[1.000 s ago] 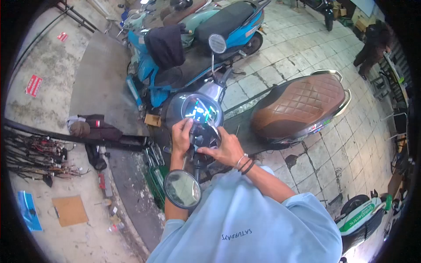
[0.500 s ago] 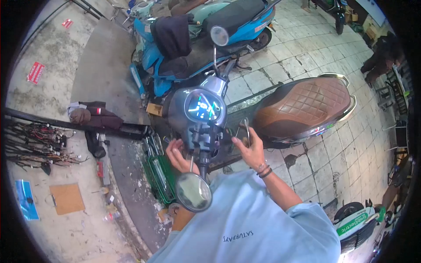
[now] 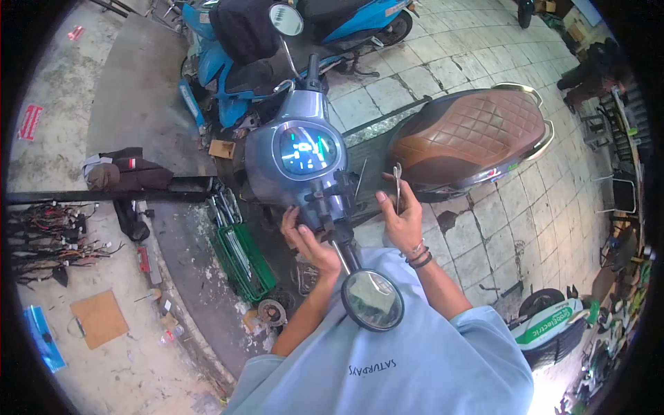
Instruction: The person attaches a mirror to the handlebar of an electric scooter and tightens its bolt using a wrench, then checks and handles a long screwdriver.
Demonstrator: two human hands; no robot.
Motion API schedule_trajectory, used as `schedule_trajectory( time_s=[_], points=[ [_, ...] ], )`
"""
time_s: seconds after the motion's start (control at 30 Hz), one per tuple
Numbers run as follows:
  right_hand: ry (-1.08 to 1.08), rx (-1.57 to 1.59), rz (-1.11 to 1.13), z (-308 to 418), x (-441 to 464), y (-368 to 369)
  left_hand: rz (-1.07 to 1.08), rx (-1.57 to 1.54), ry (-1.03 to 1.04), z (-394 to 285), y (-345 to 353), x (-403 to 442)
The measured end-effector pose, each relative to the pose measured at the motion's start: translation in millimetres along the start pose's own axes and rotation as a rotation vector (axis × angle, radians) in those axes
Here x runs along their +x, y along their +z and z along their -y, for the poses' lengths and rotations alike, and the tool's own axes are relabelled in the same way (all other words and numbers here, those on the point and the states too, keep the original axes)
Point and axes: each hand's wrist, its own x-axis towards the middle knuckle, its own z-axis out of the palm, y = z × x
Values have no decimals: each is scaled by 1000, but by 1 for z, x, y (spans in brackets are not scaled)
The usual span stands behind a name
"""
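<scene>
A scooter's grey-blue handlebar housing (image 3: 266, 162) with a lit round display (image 3: 306, 150) is in front of me. My left hand (image 3: 308, 242) rests against the housing's lower edge near the bar, its fingers apart, with no object visible in it. To the right of the bar, my right hand (image 3: 401, 211) is raised and closed around a slim metal tool (image 3: 397, 181), apart from the scooter. A round mirror (image 3: 372, 300) stands over my shirt. The brown quilted seat (image 3: 477, 131) lies right of my right hand.
Blue scooter (image 3: 232, 76) stands beyond the housing. A green toolbox (image 3: 242, 259) with metal tools is on the floor at left. Wire harnesses (image 3: 48, 235) lie far left. A person (image 3: 595, 72) is at upper right; a white-green scooter (image 3: 550, 325) is lower right.
Both hands have left the display area; my left hand went lower and my right hand moved right with the tool. The handlebar has turned, carrying the near mirror right.
</scene>
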Motion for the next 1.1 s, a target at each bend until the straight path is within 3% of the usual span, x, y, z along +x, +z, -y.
schedule_trajectory(
  time_s=[0.1, 0.17, 0.23, 0.3, 0.43, 0.5, 0.53, 0.63, 0.77, 0.87, 1.1],
  points=[
    [-48, 73, -46, -1, -15, -9, 20, -15, 23, -3, -20, 21],
    [9, 268, -10, 2, -26, -23, 171, -36, -101, -14, -35, 40],
    [54, 190, 39, 14, -30, -43, 214, -86, -21, -12, -36, 65],
    [149, -56, 312, 20, -32, -54, 325, -161, 76, -17, -23, 87],
    [10, -410, 521, 42, -35, -52, 517, -123, 50, -30, 4, 111],
    [60, -352, 507, 29, -39, -41, 629, 49, 129, -37, 8, 109],
    [47, -333, 514, 25, -41, -37, 587, 133, 236, -39, 11, 108],
    [79, -374, 567, 31, -44, -27, 509, 89, 252, -28, 14, 101],
    [38, -407, 577, 30, -46, -19, 476, 67, 201, -22, 14, 100],
    [132, -465, 668, 46, -41, -18, 483, 89, 254, -23, 14, 100],
    [40, -380, 746, 34, -29, -13, 457, 38, 190, -21, 16, 97]
  ],
)
